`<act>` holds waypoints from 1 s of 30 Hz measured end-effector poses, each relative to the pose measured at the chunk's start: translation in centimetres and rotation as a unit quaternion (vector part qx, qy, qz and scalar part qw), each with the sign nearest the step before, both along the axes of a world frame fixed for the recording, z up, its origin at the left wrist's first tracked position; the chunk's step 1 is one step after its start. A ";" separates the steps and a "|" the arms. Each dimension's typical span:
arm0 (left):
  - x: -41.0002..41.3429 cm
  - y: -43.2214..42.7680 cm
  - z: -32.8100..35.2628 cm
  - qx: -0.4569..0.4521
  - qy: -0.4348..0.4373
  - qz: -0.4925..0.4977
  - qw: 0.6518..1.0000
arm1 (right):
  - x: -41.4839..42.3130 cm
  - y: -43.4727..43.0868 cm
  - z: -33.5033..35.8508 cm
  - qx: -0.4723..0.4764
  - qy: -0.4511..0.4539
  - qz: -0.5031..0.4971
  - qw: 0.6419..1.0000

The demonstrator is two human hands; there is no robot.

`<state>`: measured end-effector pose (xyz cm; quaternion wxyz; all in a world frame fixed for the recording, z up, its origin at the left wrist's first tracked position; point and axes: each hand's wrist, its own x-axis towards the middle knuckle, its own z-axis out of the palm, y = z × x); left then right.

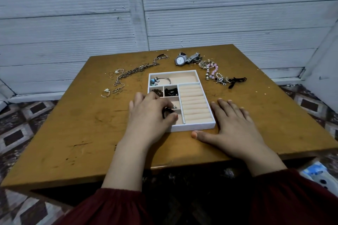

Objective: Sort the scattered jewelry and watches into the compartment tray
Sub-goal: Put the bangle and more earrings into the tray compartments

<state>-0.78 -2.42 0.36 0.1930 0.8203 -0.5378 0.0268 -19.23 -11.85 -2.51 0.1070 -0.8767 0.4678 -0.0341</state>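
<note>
A white compartment tray (195, 126) with beige lining sits mid-table. Its back compartment holds a silver bangle with blue charms (159, 79); two small compartments hold brown beads (157, 91) and black beads (171, 91). My left hand (150, 115) is over the tray's front-left compartments and pinches a small dark beaded piece (168, 111). My right hand (232, 124) lies flat on the table against the tray's front right corner. Scattered behind the tray: long chain necklaces (135, 71), rings (106, 93), two watches (186, 58), pink bead bracelets (212, 71), a black cord (236, 80).
The brown wooden table (76, 133) stands against a white corrugated wall (73, 23). Patterned floor tiles show on both sides. A blue and white object (318, 173) lies on the floor at the right. Dark red sleeves cover my forearms.
</note>
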 end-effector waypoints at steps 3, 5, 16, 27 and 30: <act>-0.2 -0.4 -0.1 -0.011 -0.002 0.021 1.000 | 0.0 0.0 0.0 0.001 0.002 0.000 1.000; -0.3 -0.6 0.0 -0.025 0.005 0.025 0.999 | 0.0 0.0 0.0 0.001 0.004 -0.001 1.000; 2.4 0.9 -0.3 -0.146 0.248 0.024 0.957 | 0.0 -0.1 -0.1 -0.007 0.003 0.001 1.000; 2.6 3.0 0.0 -0.086 0.131 0.046 0.987 | -0.1 -0.1 -0.2 -0.009 -0.006 0.005 1.000; 2.7 3.2 0.0 -0.055 0.106 0.042 0.992 | -0.1 0.0 -0.2 -0.011 -0.007 0.005 1.000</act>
